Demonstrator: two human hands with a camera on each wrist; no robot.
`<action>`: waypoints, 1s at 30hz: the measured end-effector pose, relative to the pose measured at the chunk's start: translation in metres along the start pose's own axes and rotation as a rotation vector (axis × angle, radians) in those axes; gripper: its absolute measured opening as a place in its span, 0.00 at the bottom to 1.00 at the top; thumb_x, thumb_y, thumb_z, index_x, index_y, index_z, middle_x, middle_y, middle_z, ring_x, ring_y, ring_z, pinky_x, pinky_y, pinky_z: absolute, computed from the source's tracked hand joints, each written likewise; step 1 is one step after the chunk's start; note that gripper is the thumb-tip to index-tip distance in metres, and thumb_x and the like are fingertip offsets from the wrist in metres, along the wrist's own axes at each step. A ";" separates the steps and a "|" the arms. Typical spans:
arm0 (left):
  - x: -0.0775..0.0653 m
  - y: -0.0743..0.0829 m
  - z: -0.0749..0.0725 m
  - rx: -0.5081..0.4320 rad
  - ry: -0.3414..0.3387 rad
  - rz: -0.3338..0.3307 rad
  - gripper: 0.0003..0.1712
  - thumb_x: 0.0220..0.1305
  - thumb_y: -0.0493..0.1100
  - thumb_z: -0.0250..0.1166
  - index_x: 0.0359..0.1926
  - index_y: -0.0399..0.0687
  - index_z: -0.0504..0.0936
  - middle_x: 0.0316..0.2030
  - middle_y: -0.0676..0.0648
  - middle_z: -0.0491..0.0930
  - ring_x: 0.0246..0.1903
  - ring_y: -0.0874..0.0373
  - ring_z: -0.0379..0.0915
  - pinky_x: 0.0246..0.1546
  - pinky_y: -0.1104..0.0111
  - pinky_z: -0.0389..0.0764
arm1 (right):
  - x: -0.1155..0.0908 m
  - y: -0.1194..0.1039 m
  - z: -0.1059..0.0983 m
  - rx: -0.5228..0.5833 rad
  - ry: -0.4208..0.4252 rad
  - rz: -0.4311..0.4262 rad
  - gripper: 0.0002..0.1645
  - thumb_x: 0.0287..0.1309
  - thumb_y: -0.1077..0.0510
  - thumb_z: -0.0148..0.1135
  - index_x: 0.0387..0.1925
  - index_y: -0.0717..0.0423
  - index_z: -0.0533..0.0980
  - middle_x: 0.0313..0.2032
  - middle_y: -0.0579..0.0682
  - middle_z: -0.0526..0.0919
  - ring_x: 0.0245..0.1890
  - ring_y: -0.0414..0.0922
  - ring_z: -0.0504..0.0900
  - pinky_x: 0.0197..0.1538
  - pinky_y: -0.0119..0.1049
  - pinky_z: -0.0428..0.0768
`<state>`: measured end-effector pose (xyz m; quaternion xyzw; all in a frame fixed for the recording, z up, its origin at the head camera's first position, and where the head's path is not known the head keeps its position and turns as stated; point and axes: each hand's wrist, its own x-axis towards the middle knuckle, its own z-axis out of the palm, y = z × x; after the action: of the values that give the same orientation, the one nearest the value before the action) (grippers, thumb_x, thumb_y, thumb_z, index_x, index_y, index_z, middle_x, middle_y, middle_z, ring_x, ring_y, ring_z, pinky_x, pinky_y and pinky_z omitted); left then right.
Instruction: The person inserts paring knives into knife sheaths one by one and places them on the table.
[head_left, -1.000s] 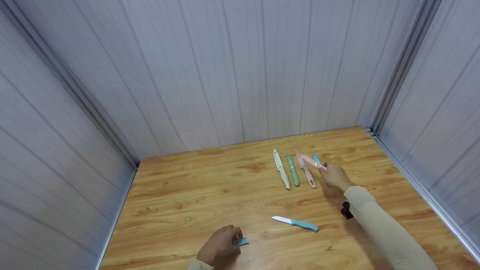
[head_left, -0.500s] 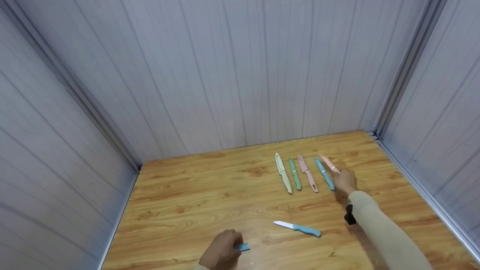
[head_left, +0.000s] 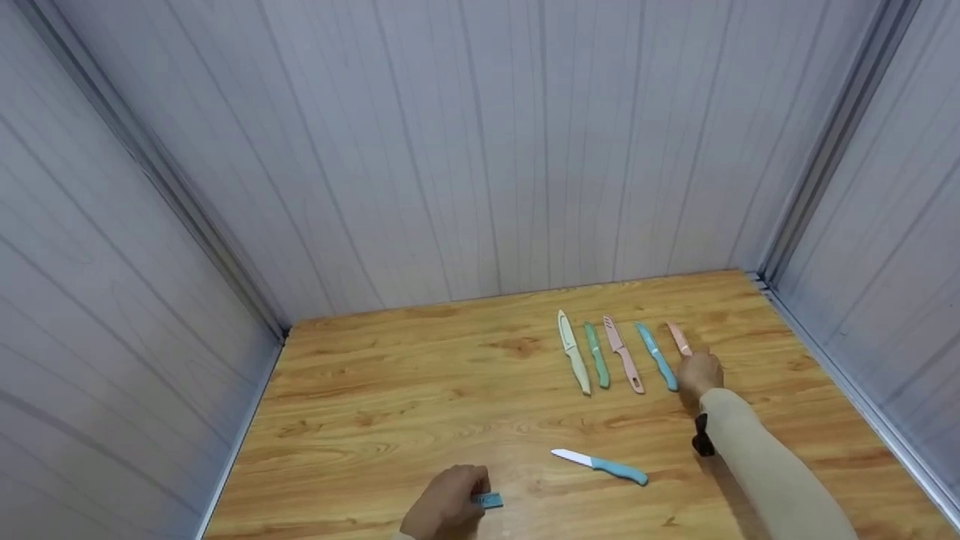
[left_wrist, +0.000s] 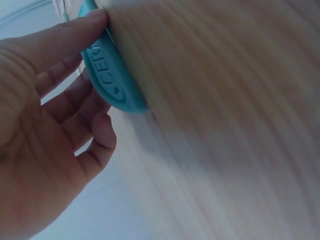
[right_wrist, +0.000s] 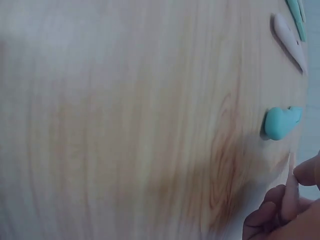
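My left hand [head_left: 448, 496], near the table's front edge, pinches a blue knife sheath [head_left: 490, 500]. In the left wrist view, thumb and fingers grip this sheath [left_wrist: 114, 80], which has raised letters and lies along the tabletop. To its right a blue-handled paring knife [head_left: 618, 469] lies with its white blade bare. My right hand [head_left: 700, 372] holds the handle of a small pink knife [head_left: 679, 337] at the right end of a row. The right wrist view shows part of that pink handle [right_wrist: 290, 200] between thumb and curled fingers; the blade is mostly hidden there.
Left of the pink knife lie a blue knife [head_left: 657, 358], a wider pink knife [head_left: 624, 355], a green knife [head_left: 597, 355] and a cream knife [head_left: 574, 354], roughly parallel. Pale panel walls [head_left: 465, 150] enclose the wooden table [head_left: 390, 390] at the back and sides.
My right hand has carried the small pink knife rightward, from over the wider pink and blue knives to the right of the blue one. The left hand still pinches the sheath.
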<state>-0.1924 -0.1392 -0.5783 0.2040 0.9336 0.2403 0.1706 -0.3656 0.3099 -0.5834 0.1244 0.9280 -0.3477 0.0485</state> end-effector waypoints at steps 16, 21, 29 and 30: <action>-0.006 0.004 0.011 0.006 -0.007 0.043 0.05 0.55 0.36 0.69 0.27 0.51 0.83 0.23 0.62 0.75 0.24 0.70 0.67 0.28 0.73 0.72 | -0.002 0.021 0.006 -0.143 0.081 -0.062 0.19 0.67 0.57 0.44 0.39 0.71 0.73 0.30 0.63 0.73 0.32 0.57 0.74 0.32 0.48 0.72; -0.006 0.006 0.004 0.040 0.011 0.085 0.02 0.60 0.40 0.66 0.30 0.50 0.84 0.25 0.61 0.74 0.26 0.69 0.67 0.29 0.72 0.72 | 0.000 0.018 0.003 -0.153 0.073 -0.088 0.20 0.67 0.57 0.44 0.41 0.72 0.73 0.31 0.64 0.73 0.33 0.58 0.74 0.32 0.49 0.72; -0.005 0.008 -0.013 0.019 0.097 0.122 0.06 0.65 0.42 0.61 0.32 0.47 0.81 0.25 0.59 0.72 0.23 0.67 0.64 0.26 0.72 0.70 | -0.003 0.004 0.001 -0.152 0.076 -0.137 0.23 0.67 0.54 0.44 0.46 0.74 0.70 0.37 0.68 0.69 0.39 0.63 0.71 0.37 0.53 0.71; -0.005 0.008 -0.015 0.018 0.103 0.120 0.06 0.66 0.41 0.60 0.32 0.47 0.81 0.25 0.58 0.72 0.23 0.66 0.63 0.26 0.72 0.70 | -0.004 0.001 0.001 -0.156 0.085 -0.154 0.23 0.67 0.54 0.44 0.46 0.74 0.70 0.39 0.69 0.69 0.40 0.64 0.70 0.38 0.54 0.70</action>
<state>-0.1923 -0.1412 -0.5607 0.2484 0.9293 0.2521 0.1059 -0.3611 0.3090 -0.5845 0.0633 0.9603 -0.2716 -0.0081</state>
